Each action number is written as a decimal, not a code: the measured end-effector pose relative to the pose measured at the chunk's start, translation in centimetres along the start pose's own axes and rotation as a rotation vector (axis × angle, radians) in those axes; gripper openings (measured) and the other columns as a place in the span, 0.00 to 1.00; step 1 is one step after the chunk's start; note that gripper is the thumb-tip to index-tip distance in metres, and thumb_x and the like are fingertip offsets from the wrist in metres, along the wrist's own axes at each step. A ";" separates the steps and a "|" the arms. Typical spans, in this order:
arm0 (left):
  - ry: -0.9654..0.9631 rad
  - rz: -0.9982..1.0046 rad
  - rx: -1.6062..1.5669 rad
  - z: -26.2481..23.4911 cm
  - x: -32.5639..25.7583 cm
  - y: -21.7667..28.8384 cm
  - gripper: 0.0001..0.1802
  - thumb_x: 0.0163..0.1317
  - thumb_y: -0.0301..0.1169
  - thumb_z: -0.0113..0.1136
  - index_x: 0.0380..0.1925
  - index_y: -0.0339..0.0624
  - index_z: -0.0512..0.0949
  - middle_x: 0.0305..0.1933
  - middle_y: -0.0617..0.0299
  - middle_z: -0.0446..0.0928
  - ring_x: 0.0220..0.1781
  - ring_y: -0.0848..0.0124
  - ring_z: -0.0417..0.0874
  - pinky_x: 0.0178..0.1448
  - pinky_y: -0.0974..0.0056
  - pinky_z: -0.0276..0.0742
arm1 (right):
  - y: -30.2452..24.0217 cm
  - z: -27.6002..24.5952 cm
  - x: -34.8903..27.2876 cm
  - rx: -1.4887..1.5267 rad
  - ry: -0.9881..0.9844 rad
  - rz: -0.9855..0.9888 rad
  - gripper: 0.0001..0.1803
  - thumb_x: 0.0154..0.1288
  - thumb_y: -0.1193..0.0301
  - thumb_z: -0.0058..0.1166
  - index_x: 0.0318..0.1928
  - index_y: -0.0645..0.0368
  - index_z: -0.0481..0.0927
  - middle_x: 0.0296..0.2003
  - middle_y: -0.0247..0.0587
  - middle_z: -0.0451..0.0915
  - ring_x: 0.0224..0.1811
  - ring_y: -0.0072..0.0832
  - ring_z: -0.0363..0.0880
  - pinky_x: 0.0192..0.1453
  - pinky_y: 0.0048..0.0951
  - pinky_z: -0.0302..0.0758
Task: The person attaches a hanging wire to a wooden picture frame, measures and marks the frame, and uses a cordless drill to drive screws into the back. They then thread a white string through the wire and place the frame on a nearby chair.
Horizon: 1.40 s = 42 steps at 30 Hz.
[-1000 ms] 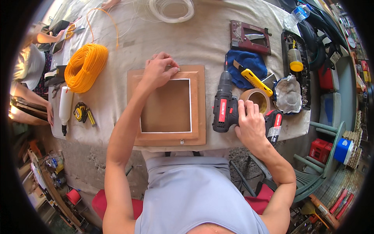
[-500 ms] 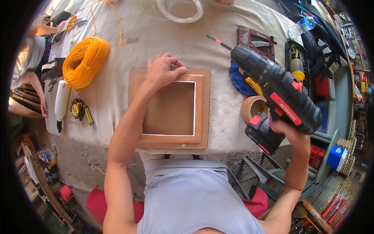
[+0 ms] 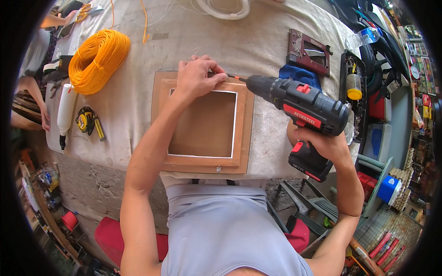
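A square brown wooden frame (image 3: 243, 124) with a white inner edge and a small metal hanger lies flat before me. My left hand (image 3: 198, 79) rests on its far edge, thumb and fingers pinched together. Whatever the fingertips hold is too small to make out. My right hand (image 3: 324, 145) grips a black and red cordless drill (image 3: 301, 105) by its handle, with the forefinger by the trigger. The drill lies nearly level and points left. Its thin bit (image 3: 237, 78) reaches the left thumb and fingertips at the frame's far edge.
Left on the cloth-covered table (image 3: 124, 133) are an orange rope coil (image 3: 99, 60), a white bottle (image 3: 67, 108) and a tape measure (image 3: 86, 120). Right are a maroon staple gun (image 3: 308, 50), a blue cloth (image 3: 299, 76) and a black tray (image 3: 353, 101). Another person's hand (image 3: 44, 119) shows far left.
My right hand has brought the drill down and left, so its bit now meets my left fingertips. The left hand stays pinched at the frame's far edge. The view has shifted slightly.
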<state>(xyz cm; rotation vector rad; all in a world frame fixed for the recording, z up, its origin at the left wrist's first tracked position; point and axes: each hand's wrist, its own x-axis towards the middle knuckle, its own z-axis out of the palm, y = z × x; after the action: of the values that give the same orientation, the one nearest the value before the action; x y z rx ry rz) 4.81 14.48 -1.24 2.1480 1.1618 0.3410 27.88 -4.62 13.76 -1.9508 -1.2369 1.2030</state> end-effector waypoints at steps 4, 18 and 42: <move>-0.006 -0.003 0.006 0.0 0.0 0.0 0.09 0.53 0.42 0.66 0.28 0.53 0.86 0.36 0.70 0.80 0.43 0.70 0.74 0.55 0.60 0.57 | 0.0 0.3 0.2 -0.018 0.000 -0.023 0.20 0.48 0.77 0.66 0.46 0.62 0.80 0.34 0.35 0.83 0.35 0.19 0.80 0.41 0.26 0.77; 0.003 0.020 0.004 0.2 0.1 -0.3 0.07 0.55 0.42 0.65 0.28 0.55 0.86 0.35 0.72 0.78 0.43 0.70 0.73 0.54 0.60 0.57 | -1.2 0.1 0.7 -0.051 0.008 0.022 0.20 0.47 0.79 0.65 0.44 0.63 0.79 0.30 0.35 0.82 0.28 0.18 0.78 0.33 0.26 0.76; 0.030 0.152 0.004 0.6 0.0 -1.6 0.11 0.57 0.42 0.64 0.28 0.47 0.85 0.41 0.63 0.77 0.47 0.61 0.75 0.57 0.55 0.59 | -10.2 -2.5 7.4 -0.599 -0.169 -0.198 0.25 0.36 0.75 0.63 0.43 0.60 0.76 0.33 0.44 0.78 0.35 0.38 0.75 0.44 0.34 0.74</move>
<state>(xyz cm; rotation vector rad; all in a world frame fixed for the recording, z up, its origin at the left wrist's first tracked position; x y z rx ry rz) 4.12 14.85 -2.78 2.2476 1.0180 0.4395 27.13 6.53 20.02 -2.0799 -2.0083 0.9819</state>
